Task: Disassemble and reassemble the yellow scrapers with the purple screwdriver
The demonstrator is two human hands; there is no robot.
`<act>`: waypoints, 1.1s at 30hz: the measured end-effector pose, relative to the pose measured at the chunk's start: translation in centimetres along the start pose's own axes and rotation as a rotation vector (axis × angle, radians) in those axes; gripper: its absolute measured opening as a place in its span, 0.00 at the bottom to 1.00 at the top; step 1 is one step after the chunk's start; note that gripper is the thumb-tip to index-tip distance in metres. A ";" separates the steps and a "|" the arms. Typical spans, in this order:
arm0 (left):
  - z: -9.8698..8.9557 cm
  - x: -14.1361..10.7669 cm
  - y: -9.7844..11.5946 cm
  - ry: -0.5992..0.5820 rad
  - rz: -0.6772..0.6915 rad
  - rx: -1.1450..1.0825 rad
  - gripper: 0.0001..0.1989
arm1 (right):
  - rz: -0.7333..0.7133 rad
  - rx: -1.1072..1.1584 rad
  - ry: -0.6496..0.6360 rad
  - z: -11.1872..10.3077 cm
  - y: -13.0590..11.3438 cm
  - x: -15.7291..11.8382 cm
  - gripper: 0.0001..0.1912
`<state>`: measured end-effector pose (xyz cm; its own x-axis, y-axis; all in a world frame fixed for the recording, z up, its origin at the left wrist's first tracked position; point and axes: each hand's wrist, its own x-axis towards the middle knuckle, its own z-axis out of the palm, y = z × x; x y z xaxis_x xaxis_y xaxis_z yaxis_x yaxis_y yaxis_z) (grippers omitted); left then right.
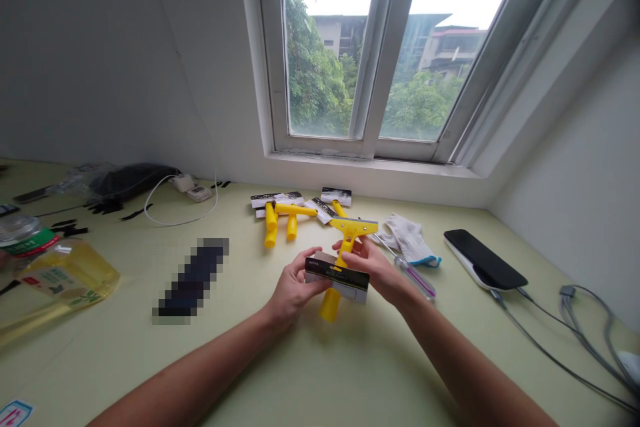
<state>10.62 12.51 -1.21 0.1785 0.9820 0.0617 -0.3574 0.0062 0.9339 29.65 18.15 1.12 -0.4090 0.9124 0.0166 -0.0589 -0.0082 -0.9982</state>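
Just above the table, a yellow scraper (353, 228) with a wide metal-edged head points away from me, its handle passing through a black-and-white cardboard packaging card (356, 283). My left hand (290, 290) is closed on the card's left end, thumb across its front. My right hand (376, 268) is closed around the scraper just below its head; some of its fingers are hidden behind the tool. Beyond them lie several more yellow scrapers (295, 211) with similar cards. A screwdriver (416, 278) with a clear handle and a white glove (409, 238) are right of my right hand.
A black phone (485, 259) with grey cables (543, 340) lies at the right. On the left are a bottle of yellow liquid (65, 273), a pixelated dark rectangle (193, 280), a white corded device (193, 189) and a black plastic bag (135, 180). Behind the table stands a window (370, 147).
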 end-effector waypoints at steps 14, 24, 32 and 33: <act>0.5 0.1 0.6 0.090 0.005 -0.084 0.18 | -0.030 -0.054 0.064 0.8 -1.3 -0.3 0.12; 1.4 2.1 0.4 0.333 0.015 -0.110 0.33 | -0.045 0.124 0.183 0.3 0.1 0.4 0.19; 1.1 5.0 -0.7 0.325 -0.084 0.059 0.25 | 0.133 0.044 0.157 -0.7 1.6 0.4 0.21; 1.1 5.3 -0.6 0.328 -0.099 0.089 0.24 | 0.129 0.036 0.179 -1.1 1.8 0.6 0.20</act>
<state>12.79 17.53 -1.08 -0.1011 0.9858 -0.1341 -0.2693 0.1026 0.9576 30.31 19.10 -0.74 -0.2471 0.9609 -0.1249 -0.0498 -0.1413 -0.9887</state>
